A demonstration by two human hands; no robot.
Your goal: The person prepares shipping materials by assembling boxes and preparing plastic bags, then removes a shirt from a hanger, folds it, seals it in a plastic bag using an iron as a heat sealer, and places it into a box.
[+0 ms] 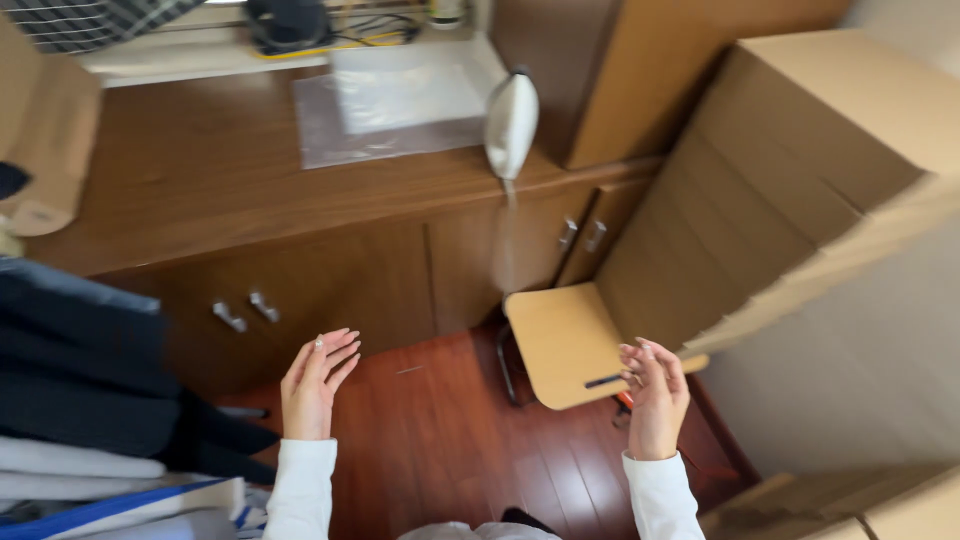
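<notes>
Your left hand (pixel 318 385) and right hand (pixel 655 395) are both raised, fingers loosely spread, holding nothing. The wooden chair seat (pixel 560 340) sits just beside your right hand, below the cabinet's front edge.

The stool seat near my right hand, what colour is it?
Light tan wood stool seat, head view.

A white iron (pixel 511 122) stands on the wooden counter (pixel 200 190) at twelve o'clock; stacked cardboard boxes (pixel 800 170) loom at two o'clock, folded dark clothes (pixel 80 370) at nine.
</notes>
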